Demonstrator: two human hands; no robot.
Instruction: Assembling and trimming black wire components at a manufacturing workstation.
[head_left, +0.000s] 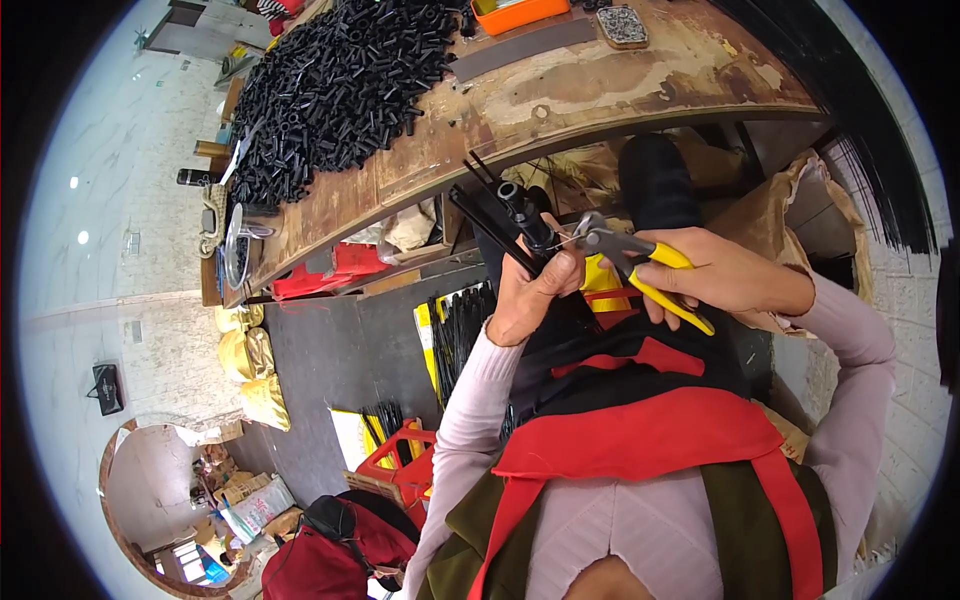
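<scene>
My left hand (530, 302) is closed around a black tubular piece (520, 210) with a round open end, along with several thin black rods that stick out past the fingers. The piece tilts up toward the table's front edge. A pair of pliers (618, 243) with yellow handles is in my right hand (720, 268), its fingers wrapped round the grips. The jaws are beside the left fingertips, at a thin wire (566, 240) next to the tubular piece. Whether the jaws grip the wire is too small to tell.
A big heap of short black tubes (335, 95) covers the left of the worn wooden table (520, 105). An orange tray (518, 14) and a small tin of metal bits (622, 27) stand farther back. Bundled black rods (462, 330) lie left of me; an open paper sack (820, 215) stands right.
</scene>
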